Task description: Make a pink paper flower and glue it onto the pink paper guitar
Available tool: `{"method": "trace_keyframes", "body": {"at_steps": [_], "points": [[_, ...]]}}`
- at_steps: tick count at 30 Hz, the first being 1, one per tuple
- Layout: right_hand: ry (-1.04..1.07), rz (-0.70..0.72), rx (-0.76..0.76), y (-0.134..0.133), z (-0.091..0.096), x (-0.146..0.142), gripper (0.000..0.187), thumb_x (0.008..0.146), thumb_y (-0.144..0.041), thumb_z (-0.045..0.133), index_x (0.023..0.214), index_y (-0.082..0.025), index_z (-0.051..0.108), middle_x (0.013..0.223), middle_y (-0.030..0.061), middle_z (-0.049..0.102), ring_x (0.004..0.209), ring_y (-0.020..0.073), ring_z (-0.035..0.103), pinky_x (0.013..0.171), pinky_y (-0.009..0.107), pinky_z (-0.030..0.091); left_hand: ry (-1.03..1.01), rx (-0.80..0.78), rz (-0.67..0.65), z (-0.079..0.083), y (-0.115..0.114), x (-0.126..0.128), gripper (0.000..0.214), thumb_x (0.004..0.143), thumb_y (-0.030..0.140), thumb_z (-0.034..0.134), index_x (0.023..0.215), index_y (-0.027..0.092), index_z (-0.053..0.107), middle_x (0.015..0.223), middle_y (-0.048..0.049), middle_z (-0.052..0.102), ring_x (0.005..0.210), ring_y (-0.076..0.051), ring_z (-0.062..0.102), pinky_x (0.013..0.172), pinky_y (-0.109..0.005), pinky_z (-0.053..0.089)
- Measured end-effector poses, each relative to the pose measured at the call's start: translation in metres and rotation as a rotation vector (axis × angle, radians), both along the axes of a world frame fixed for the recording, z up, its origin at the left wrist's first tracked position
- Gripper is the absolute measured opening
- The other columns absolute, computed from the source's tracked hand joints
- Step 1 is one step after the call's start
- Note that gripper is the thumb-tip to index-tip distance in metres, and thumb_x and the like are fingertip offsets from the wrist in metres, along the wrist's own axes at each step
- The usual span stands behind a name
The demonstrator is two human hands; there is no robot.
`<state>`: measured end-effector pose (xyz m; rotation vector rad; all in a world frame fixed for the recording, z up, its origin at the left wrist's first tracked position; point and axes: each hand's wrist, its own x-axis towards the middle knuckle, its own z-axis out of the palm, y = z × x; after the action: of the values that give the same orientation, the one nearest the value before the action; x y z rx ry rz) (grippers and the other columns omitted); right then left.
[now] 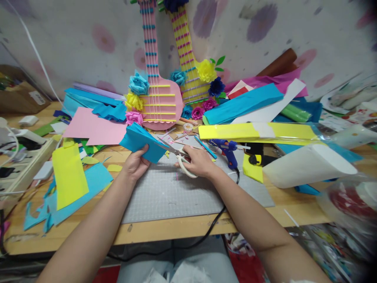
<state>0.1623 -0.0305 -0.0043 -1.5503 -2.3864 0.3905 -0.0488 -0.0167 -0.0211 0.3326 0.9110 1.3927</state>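
Note:
My left hand (138,162) grips a folded stack of blue paper (144,143) by its lower edge, with the layers fanning apart at the upper left. In my right hand (196,161) is a pair of scissors (184,164) with white handles, my fingers wrapped round them. Their blades point left and meet the right edge of the blue paper; how far they are apart is hard to see. Both hands are above a grey cutting mat (171,196) scattered with small paper scraps.
A pink paper guitar (163,104) and a yellow one (191,76) lean against the wall. A blue glue gun (228,151) with a black cord stands right of my right hand. Yellow paper (69,173) lies left, a white roll (306,167) right, and a power strip (29,165) far left.

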Motion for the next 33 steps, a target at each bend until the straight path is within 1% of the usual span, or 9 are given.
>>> {"method": "trace_keyframes", "body": {"at_steps": [9, 18, 23, 28, 33], "points": [[-0.073, -0.004, 0.038, 0.000, -0.001, 0.001, 0.043, 0.078, -0.060, 0.048, 0.085, -0.018, 0.054, 0.079, 0.0044, 0.064, 0.069, 0.0162, 0.056, 0.058, 0.024, 0.023, -0.044, -0.018, -0.006, 0.002, 0.000, -0.001, 0.037, 0.078, 0.004, 0.055, 0.113, 0.015, 0.059, 0.090, -0.0053, 0.072, 0.075, -0.014, 0.068, 0.083, -0.029, 0.053], [-0.127, -0.023, 0.073, 0.002, -0.004, 0.001, 0.047, 0.079, -0.063, 0.045, 0.086, -0.018, 0.056, 0.080, 0.0060, 0.066, 0.068, 0.0168, 0.056, 0.057, 0.025, 0.020, -0.048, -0.035, 0.002, 0.004, 0.000, 0.001, 0.028, 0.081, 0.004, 0.051, 0.105, 0.014, 0.062, 0.080, -0.0038, 0.073, 0.072, -0.013, 0.068, 0.083, -0.029, 0.053], [-0.142, -0.028, 0.090, 0.004, -0.008, 0.002, 0.048, 0.079, -0.064, 0.043, 0.087, -0.019, 0.057, 0.080, 0.0064, 0.066, 0.067, 0.0167, 0.055, 0.057, 0.025, 0.019, -0.048, -0.039, 0.014, 0.004, 0.000, 0.000, 0.025, 0.081, 0.003, 0.050, 0.100, 0.014, 0.063, 0.080, -0.0037, 0.073, 0.071, -0.013, 0.068, 0.081, -0.029, 0.054], [-0.140, -0.035, 0.091, 0.005, -0.009, 0.003, 0.048, 0.079, -0.064, 0.043, 0.085, -0.019, 0.057, 0.079, 0.0063, 0.066, 0.066, 0.0164, 0.055, 0.057, 0.024, 0.020, -0.051, -0.036, 0.009, 0.004, 0.000, 0.000, 0.026, 0.081, 0.003, 0.051, 0.101, 0.014, 0.063, 0.080, -0.0037, 0.073, 0.072, -0.013, 0.068, 0.083, -0.030, 0.054], [-0.123, -0.029, 0.071, 0.006, -0.008, 0.004, 0.046, 0.080, -0.062, 0.044, 0.084, -0.019, 0.057, 0.076, 0.0055, 0.065, 0.067, 0.0165, 0.055, 0.058, 0.024, 0.021, -0.053, -0.048, 0.004, 0.006, -0.001, 0.001, 0.028, 0.080, 0.003, 0.051, 0.103, 0.014, 0.063, 0.079, -0.0035, 0.073, 0.070, -0.013, 0.068, 0.082, -0.029, 0.054]]}}
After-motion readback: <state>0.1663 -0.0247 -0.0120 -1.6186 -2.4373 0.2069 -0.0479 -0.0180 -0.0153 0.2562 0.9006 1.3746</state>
